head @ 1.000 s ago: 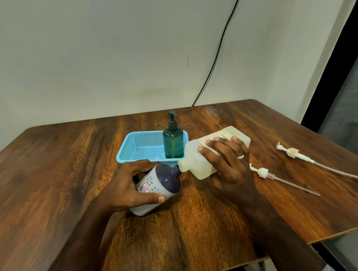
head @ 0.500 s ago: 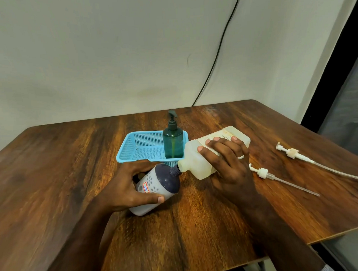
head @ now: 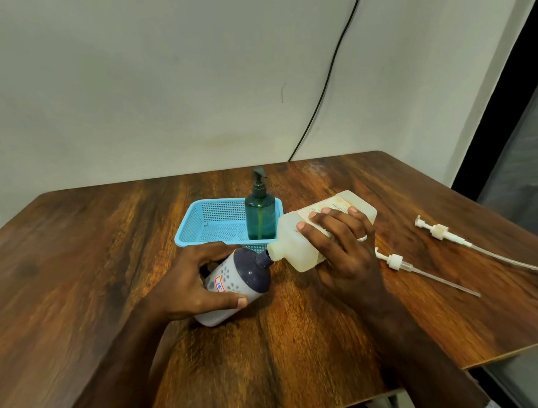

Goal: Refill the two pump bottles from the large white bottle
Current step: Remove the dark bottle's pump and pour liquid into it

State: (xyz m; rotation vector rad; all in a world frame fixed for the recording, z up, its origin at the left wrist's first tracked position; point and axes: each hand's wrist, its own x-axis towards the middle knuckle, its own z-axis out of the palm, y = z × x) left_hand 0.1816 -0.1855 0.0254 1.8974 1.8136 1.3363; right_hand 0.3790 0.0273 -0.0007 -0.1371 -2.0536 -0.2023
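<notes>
The person's left hand (head: 191, 279) is wrapped around a grey pump bottle with a dark top (head: 234, 284), fingers over its far side and thumb along the near side, holding it tilted with its base on the wooden table (head: 111, 270). Its bare neck points up to the right and meets the mouth of the large white bottle (head: 311, 233), which the right hand (head: 345, 253) grips from above, fingers spread over the label, a ring on 1 finger. That bottle is tipped nearly flat, mouth lowest, so the 2 openings touch. Just behind them a green pump bottle (head: 260, 216) stands upright, pump on, in the right end of a blue basket (head: 201, 224). To the right, apart from the hands, 2 white pump heads lie on the table with their long tubes trailing toward the edge: the nearer pump (head: 394, 262) just beside the right hand, the farther pump (head: 439, 231) beyond it.
</notes>
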